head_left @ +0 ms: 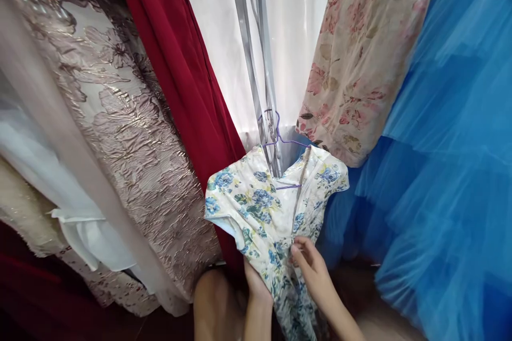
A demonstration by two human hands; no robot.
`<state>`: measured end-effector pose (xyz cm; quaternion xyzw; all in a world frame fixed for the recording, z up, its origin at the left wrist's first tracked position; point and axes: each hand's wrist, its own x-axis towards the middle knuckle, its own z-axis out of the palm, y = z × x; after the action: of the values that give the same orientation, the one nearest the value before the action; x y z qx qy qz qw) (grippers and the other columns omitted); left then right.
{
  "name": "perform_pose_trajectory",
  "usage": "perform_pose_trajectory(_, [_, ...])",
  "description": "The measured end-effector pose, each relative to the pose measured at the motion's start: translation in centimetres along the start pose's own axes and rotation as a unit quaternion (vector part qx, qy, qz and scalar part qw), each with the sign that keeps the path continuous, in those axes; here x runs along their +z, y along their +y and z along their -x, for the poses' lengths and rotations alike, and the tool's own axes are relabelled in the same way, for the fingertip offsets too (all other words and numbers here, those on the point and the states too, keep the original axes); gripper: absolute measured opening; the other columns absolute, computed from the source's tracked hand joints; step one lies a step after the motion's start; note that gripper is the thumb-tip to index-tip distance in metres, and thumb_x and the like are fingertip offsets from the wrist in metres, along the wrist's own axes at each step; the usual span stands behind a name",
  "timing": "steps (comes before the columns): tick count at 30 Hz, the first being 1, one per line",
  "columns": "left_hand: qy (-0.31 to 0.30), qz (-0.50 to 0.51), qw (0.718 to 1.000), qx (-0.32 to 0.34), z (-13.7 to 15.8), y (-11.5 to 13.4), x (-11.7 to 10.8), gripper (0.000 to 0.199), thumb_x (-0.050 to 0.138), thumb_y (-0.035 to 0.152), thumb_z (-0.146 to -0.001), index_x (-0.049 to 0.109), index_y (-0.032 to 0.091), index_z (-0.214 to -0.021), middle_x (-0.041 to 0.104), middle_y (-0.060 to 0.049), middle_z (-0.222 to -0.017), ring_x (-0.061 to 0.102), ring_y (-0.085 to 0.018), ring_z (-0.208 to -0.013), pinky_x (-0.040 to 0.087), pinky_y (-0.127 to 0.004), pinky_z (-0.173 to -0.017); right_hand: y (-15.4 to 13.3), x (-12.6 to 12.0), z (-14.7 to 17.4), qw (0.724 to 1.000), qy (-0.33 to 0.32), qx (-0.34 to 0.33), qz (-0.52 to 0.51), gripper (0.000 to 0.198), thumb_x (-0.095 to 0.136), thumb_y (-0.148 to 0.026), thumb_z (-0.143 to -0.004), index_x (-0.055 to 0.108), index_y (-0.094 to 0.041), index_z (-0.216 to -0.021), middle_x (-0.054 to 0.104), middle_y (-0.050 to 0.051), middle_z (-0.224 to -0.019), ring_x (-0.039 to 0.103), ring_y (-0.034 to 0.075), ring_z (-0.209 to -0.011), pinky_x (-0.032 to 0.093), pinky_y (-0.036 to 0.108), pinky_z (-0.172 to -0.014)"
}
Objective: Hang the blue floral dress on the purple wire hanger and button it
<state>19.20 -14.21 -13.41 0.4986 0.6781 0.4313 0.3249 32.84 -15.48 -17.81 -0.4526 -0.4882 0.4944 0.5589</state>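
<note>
A white dress [262,210] printed with blue flowers and green leaves hangs in front of me on a purple wire hanger [294,142]. The zipper opening runs down from its neckline to the waist, with the two edges apart. At the lower end of that opening, my right hand [314,264] pinches the zipper pull [292,242] between thumb and fingers. My left hand [257,283] grips the dress at the waist from the left side, its fingers hidden behind the cloth. The skirt hangs below both hands.
To the left hang a dark red garment [172,74] and a pinkish textured floral garment [132,128]. A beige garment with pink flowers [352,64] and a blue tulle dress [452,133] hang to the right. Grey straps [250,48] hang before a white curtain [298,26].
</note>
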Motion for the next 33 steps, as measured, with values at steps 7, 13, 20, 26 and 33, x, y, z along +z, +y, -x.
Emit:
perform_pose_trajectory(7, [0.007,0.464,0.885,-0.042,1.8,-1.0,-0.3,0.055,0.076,0.032,-0.079,0.061,0.021,-0.130,0.071,-0.010,-0.117,0.064,-0.026,-0.117,0.048,-0.039,-0.104,-2.1,0.0,-0.9,0.996,-0.059,-0.052,0.033,0.033,0.052,-0.046,-0.096,0.055,-0.020,-0.076,0.053,0.000,-0.069,0.051,0.016,-0.067,0.041,0.027,-0.064])
perform_pose_trajectory(13, [0.068,0.426,0.901,-0.051,2.3,-0.8,0.1,0.057,0.079,0.028,-0.075,0.062,0.018,-0.129,0.071,-0.012,-0.118,0.064,-0.029,-0.116,0.048,-0.041,-0.104,-1.1,-0.4,0.7,0.999,-0.010,-0.009,-0.043,0.030,0.059,-0.048,-0.092,0.060,-0.018,-0.083,0.059,0.002,-0.072,0.052,0.016,-0.065,0.041,0.026,-0.061])
perform_pose_trajectory(20, [0.008,0.427,0.903,-0.043,2.9,0.6,1.0,0.061,0.081,0.029,-0.072,0.061,0.016,-0.128,0.072,-0.013,-0.114,0.065,-0.031,-0.114,0.051,-0.040,-0.099,-2.5,-1.3,0.7,0.996,-0.005,-0.009,-0.089,0.031,0.065,-0.047,-0.089,0.061,-0.021,-0.105,0.059,0.001,-0.079,0.056,0.016,-0.070,0.045,0.026,-0.063])
perform_pose_trajectory(26, [0.016,0.426,0.903,-0.059,3.1,0.1,0.6,0.068,0.082,0.030,-0.071,0.057,0.019,-0.134,0.072,-0.010,-0.114,0.067,-0.028,-0.111,0.046,-0.041,-0.105,-3.7,-0.8,0.2,0.997,0.014,-0.018,-0.071,0.032,0.065,-0.049,-0.089,0.061,-0.017,-0.086,0.056,0.001,-0.069,0.051,0.014,-0.064,0.041,0.025,-0.061])
perform_pose_trajectory(33, [0.042,0.396,0.915,-0.065,3.4,-0.2,-0.7,0.067,0.080,0.026,-0.071,0.056,0.021,-0.133,0.071,-0.008,-0.118,0.064,-0.027,-0.116,0.044,-0.041,-0.108,-3.5,0.3,0.4,0.997,-0.017,-0.010,-0.075,0.029,0.061,-0.046,-0.091,0.059,-0.018,-0.089,0.054,-0.001,-0.067,0.049,0.014,-0.063,0.040,0.026,-0.060])
